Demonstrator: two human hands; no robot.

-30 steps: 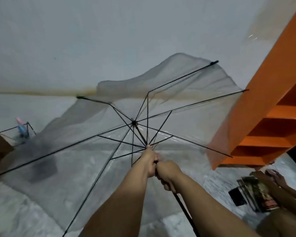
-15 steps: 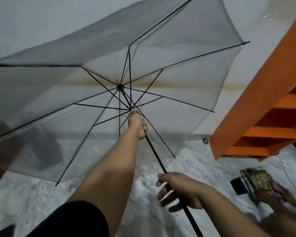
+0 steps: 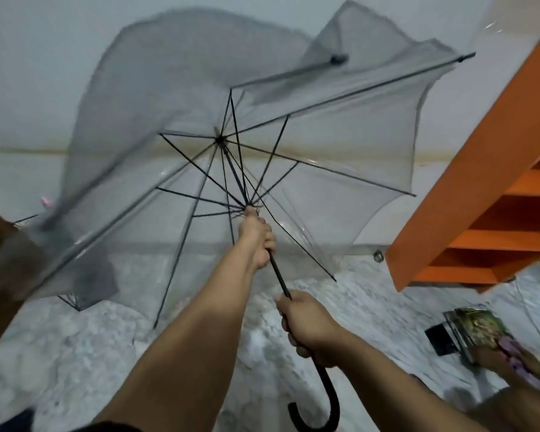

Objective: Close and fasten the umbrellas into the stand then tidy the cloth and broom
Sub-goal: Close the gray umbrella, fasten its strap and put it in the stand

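Since half a second ago, the umbrella (image 3: 293,145) canopy has slackened and begun folding, its far side billowing. The left hand (image 3: 258,236) is wrapped round the shaft at the runner, just below the ribs, likely drawing it down to close. Nearer the body, the right hand (image 3: 307,327) grips the shaft above the hooked handle (image 3: 323,406), steadying it. Right of both hands stands an orange shelf (image 3: 480,194).

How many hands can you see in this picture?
3. The left hand grips the umbrella shaft near the ribs, the right hand holds it above the hooked handle, and another person's hand is at lower right. Others may be hidden.
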